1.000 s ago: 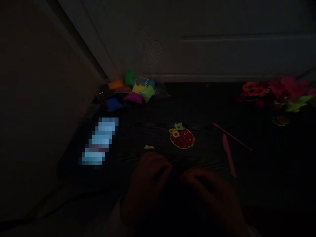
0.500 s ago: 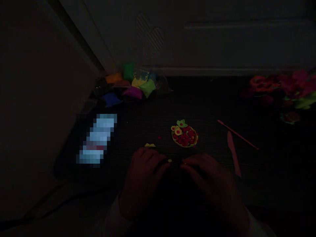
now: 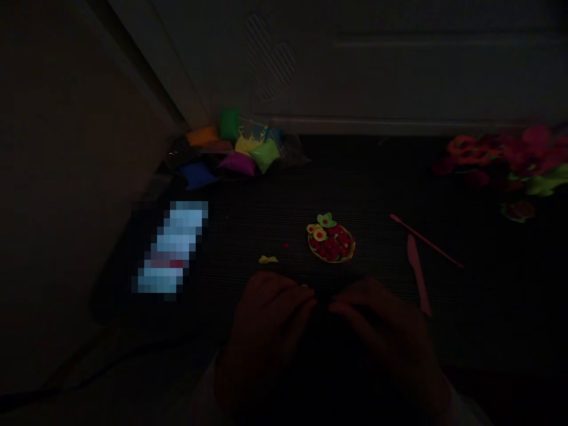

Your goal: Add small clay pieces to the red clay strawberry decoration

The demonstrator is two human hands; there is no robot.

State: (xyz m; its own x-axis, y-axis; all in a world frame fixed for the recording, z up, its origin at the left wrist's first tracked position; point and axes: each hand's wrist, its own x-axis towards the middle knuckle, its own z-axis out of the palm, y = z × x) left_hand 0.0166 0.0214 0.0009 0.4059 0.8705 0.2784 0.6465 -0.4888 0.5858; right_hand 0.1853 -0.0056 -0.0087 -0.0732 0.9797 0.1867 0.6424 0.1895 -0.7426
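In dim light, my left hand (image 3: pixel 270 322) is closed in a pinch, thumb against forefinger. A tiny pale piece (image 3: pixel 305 286) shows at its forefinger; whether it is held or lies behind the finger, I cannot tell. Just to the right, my right hand (image 3: pixel 381 331) also pinches, its fingertips a small gap from the left ones. Whatever it holds is too small and dark to make out. Beyond both hands lies a small oval clay piece (image 3: pixel 332 247) with a yellow rim, red bits inside and flowers at its upper left. A yellow clay scrap (image 3: pixel 268 260) and a red dot (image 3: pixel 286 245) lie near my left hand.
A pink plastic knife (image 3: pixel 419 275) and a thin pink stick (image 3: pixel 426 239) lie at right. Coloured clay packets (image 3: pixel 239 163) are heaped at the back left, near a lit, pixelated screen (image 3: pixel 173 248). Bright clay shapes (image 3: pixel 510 157) cluster at the back right against a pale panel (image 3: pixel 399 77).
My left fingertips have moved slightly right and toward me, uncovering more of the yellow scrap. The right fingertips have come slightly nearer me. The whole view has shifted a little.
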